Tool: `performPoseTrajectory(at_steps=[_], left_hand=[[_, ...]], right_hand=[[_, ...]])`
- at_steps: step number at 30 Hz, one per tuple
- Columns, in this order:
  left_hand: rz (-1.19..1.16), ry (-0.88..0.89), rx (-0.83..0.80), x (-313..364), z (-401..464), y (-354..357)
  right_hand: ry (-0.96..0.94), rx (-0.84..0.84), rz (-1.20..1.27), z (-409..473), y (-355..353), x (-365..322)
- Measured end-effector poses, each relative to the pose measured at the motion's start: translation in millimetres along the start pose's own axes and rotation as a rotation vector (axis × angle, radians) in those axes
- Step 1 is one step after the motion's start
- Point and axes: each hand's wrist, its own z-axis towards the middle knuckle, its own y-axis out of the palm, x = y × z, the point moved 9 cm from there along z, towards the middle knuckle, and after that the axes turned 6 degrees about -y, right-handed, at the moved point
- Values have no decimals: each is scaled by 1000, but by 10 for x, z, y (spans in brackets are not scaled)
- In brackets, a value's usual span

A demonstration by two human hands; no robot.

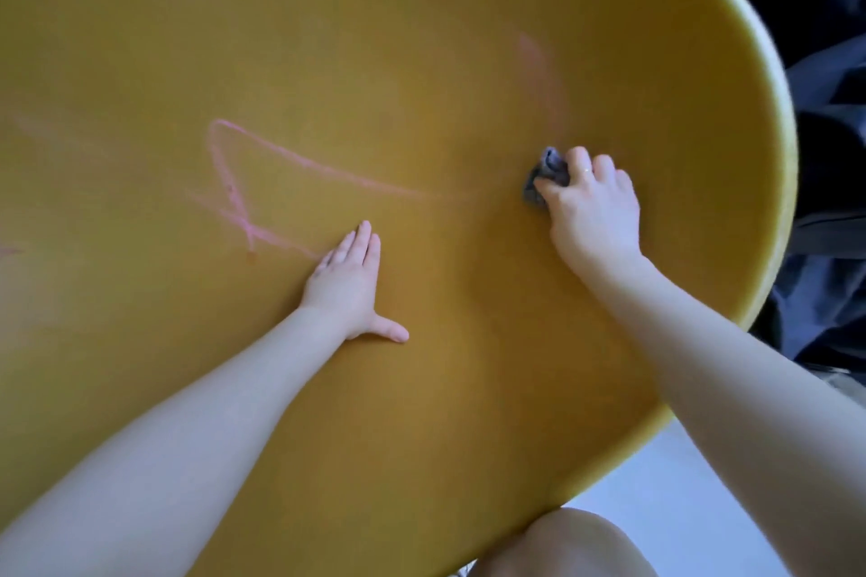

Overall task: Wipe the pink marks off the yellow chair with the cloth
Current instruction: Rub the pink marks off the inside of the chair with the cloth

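**Most of the pink is still on the seat**

Two hands are at work, one cloth, one chair. Nearest the camera a bare knee (pixel 569 543) shows below the chair's rim, over pale floor (pixel 679 497). Above it the yellow chair (pixel 421 389) fills almost the whole view, its rounded edge curving down the right side.

The left hand (pixel 349 281) lies flat on the seat, fingers straight and close together, thumb stuck out to the side, holding nothing; it looks to be steadying the chair. Its fingertips touch the lower end of the boldest pink marks (pixel 234 183), a looped scribble with a long line running right.

The right hand (pixel 593 206) pinches a small bunched grey cloth (pixel 546 176) in curled fingers and presses it to the seat near the right edge, at the faint end of that long line.

By my count, about four patches of pink remain: the bold scribble, a pale smear (pixel 539 70) beyond the cloth, a faint streak (pixel 51 131) far left, and a small trace (pixel 9 252) at the left border. The job seems barely begun; the scribble is the main work left. Dark fabric (pixel 829 108) lies past the chair.
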Motion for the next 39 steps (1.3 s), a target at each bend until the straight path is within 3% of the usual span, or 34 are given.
performPoseTrajectory(at_steps=[5,9,13,15,18,23,29,32,39], left_hand=[[1,-2,-3,5,-11,-13],[-1,-12,-33,19,-60,-3],[13,19,13,66,-7,-238],[47,78,116,162,30,-457],[114,123,200,329,149,-639],[281,115,281,532,437,-794],[283,67,222,410,661,-776],[237,83,201,386,684,-744],[208,106,202,380,698,-738]], right_hand=[[173,45,-10,141,-125,160],[-42,-152,131,-234,293,-579],[-221,-355,41,-310,431,-759],[-245,-217,-32,-140,251,-565],[-93,55,-159,193,-98,-39],[110,255,-250,397,-295,289],[-69,169,-46,-13,216,-392],[-176,148,-66,113,164,-397],[-122,404,-243,905,-368,154]])
